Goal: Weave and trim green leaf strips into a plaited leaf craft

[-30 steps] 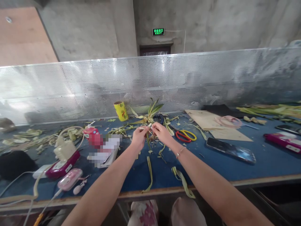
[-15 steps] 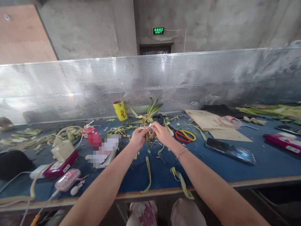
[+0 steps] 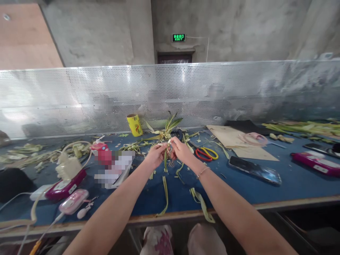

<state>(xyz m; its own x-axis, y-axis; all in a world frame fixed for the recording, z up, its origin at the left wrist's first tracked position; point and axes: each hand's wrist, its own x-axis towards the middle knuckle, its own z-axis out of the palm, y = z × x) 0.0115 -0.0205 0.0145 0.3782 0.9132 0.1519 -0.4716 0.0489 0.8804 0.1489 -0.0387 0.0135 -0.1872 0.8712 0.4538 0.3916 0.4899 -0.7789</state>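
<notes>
My left hand [image 3: 154,154] and my right hand [image 3: 181,150] meet over the middle of the blue table [image 3: 239,184]. Both pinch a small bundle of pale green leaf strips [image 3: 166,148], fingers closed on it; strip ends hang down between the hands. A bracelet sits on my right wrist [image 3: 203,172]. Loose leaf strips [image 3: 165,189] lie on the table below the hands and reach the front edge. A leafy plant piece [image 3: 170,126] lies just beyond the hands.
Red and yellow scissors [image 3: 206,153] and a phone [image 3: 255,169] lie to the right, cardboard [image 3: 233,140] behind them. A yellow roll [image 3: 134,124] stands at the back. Pink devices [image 3: 65,184], cables and a red carton are on the left. A perforated metal screen [image 3: 79,95] closes the far side.
Both hands have stayed together on the leaf bundle with only small finger shifts. The view has drifted slightly to the right.
</notes>
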